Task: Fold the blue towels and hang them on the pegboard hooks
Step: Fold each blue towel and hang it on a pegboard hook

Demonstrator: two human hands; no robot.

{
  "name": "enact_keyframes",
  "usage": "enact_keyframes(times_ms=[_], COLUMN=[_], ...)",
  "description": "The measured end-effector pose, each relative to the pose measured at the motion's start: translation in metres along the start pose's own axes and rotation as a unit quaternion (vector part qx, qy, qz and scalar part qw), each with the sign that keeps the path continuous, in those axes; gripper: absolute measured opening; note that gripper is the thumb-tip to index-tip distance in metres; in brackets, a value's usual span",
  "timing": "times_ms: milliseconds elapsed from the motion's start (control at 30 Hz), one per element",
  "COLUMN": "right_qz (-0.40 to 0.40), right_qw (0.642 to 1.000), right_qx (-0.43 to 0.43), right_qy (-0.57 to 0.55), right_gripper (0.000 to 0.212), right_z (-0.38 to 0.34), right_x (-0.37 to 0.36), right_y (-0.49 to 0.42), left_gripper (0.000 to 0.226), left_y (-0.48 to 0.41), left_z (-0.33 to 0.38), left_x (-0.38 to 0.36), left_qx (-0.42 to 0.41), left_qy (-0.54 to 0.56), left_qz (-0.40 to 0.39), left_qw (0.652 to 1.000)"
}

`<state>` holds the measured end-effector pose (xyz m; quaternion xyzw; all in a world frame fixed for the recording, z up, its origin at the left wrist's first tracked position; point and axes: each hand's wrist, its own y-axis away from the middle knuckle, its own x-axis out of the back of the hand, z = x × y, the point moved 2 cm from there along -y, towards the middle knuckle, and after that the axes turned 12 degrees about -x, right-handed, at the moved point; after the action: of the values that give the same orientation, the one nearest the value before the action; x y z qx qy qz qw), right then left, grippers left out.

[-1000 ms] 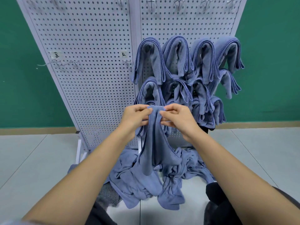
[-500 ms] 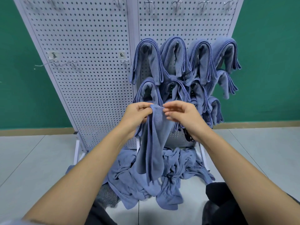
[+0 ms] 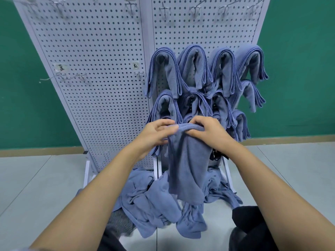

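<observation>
Blue towel (image 3: pixel 188 160) hangs from both my hands, its top fold stretched from one to the other in front of the pegboard (image 3: pixel 108 69). My left hand (image 3: pixel 155 134) pinches the fold's left end; my right hand (image 3: pixel 210 134) curls its fingers over the right end. Below it, loose towels (image 3: pixel 154 201) lie heaped on the floor (image 3: pixel 36 178). Folded towels (image 3: pixel 194 69) hang on the board's right panel.

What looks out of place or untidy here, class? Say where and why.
A heap of blue towels lies crumpled and unfolded on the floor at the foot of the pegboard, unlike the folded towels hung neatly on its right panel. The left hand and right hand grip one more towel.
</observation>
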<state>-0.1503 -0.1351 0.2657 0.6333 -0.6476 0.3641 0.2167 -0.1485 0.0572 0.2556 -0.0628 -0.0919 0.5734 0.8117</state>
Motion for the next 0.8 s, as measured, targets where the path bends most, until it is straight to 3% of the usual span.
enact_keyframes(times_ms=[133,300,433,567,700,800], right_qz=[0.003,-0.015,0.014,-0.012,-0.080,-0.044], right_qw=[0.999,0.990,0.994,0.993,0.993,0.996], right_qx=[0.005,-0.017,-0.041,-0.060,-0.058,-0.074], right_qy=[0.032,0.141,0.101,0.105,0.064,0.020], right_gripper=[0.010,0.030,0.037,0.040,0.039,0.040], right_z=[-0.001,-0.002,0.000,0.006,0.010,0.007], right_x=[0.005,0.018,0.022,0.017,0.014,0.016], right_y=[0.002,0.006,0.007,0.005,0.002,0.000], left_gripper=[0.017,0.018,0.022,0.013,0.012,0.016], left_y=[-0.005,-0.012,-0.015,-0.019,-0.025,-0.027], left_z=[-0.014,-0.013,-0.012,-0.012,-0.018,-0.028], left_x=[-0.006,-0.010,-0.021,-0.020,-0.021,-0.022], left_qx=[-0.035,-0.072,-0.079,-0.109,-0.088,-0.031], left_qy=[-0.107,-0.082,-0.025,-0.062,-0.035,-0.025], left_qz=[0.005,0.036,0.026,0.026,0.053,0.110], left_qw=[0.994,0.993,0.996,0.992,0.994,0.993])
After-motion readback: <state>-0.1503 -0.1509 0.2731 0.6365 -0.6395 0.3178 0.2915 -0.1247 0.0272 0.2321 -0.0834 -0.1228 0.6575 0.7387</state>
